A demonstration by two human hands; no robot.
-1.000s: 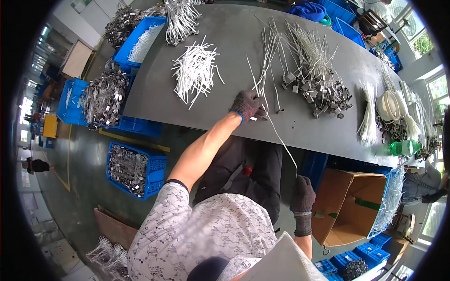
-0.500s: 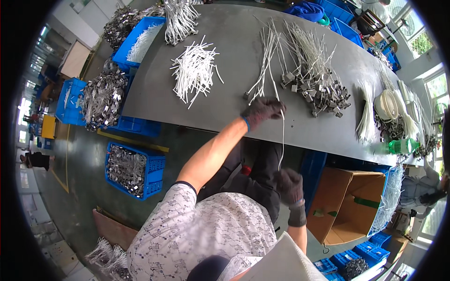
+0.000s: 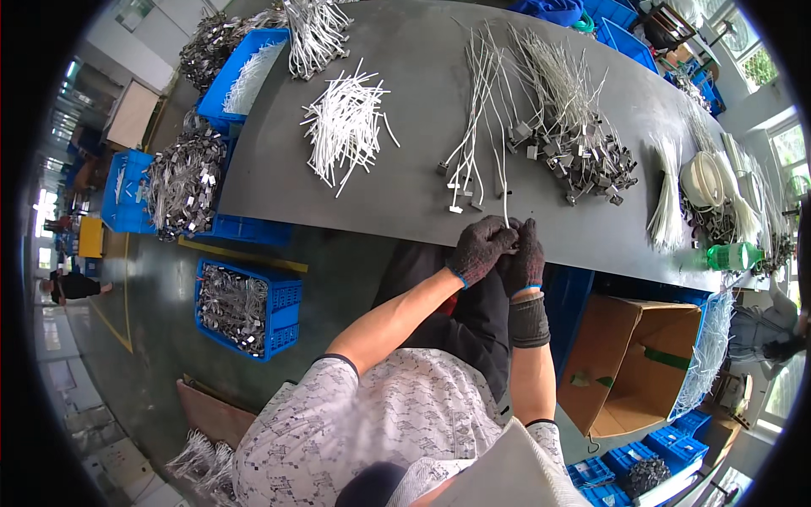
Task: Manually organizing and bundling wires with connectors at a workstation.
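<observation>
One wire (image 3: 506,198) runs over the tabletop (image 3: 414,152) to its near edge — the left hand (image 3: 485,251) pinches it there, the right hand (image 3: 526,258) beside, grip unclear — with white tubes (image 3: 345,127) on the tabletop's left.

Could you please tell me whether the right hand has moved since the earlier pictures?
Yes, the right hand has moved forward, from beside the cardboard box to the near edge of the table.

Holding a thin pale wire (image 3: 505,194) with gloved left hand (image 3: 484,249) and right hand (image 3: 525,258), at the table (image 3: 414,182) edge.
Facing loose wires (image 3: 476,110) just beyond the hands, with clip-ended wires (image 3: 583,160) heaped to their right and short white tubes (image 3: 345,127) piled well left.
</observation>
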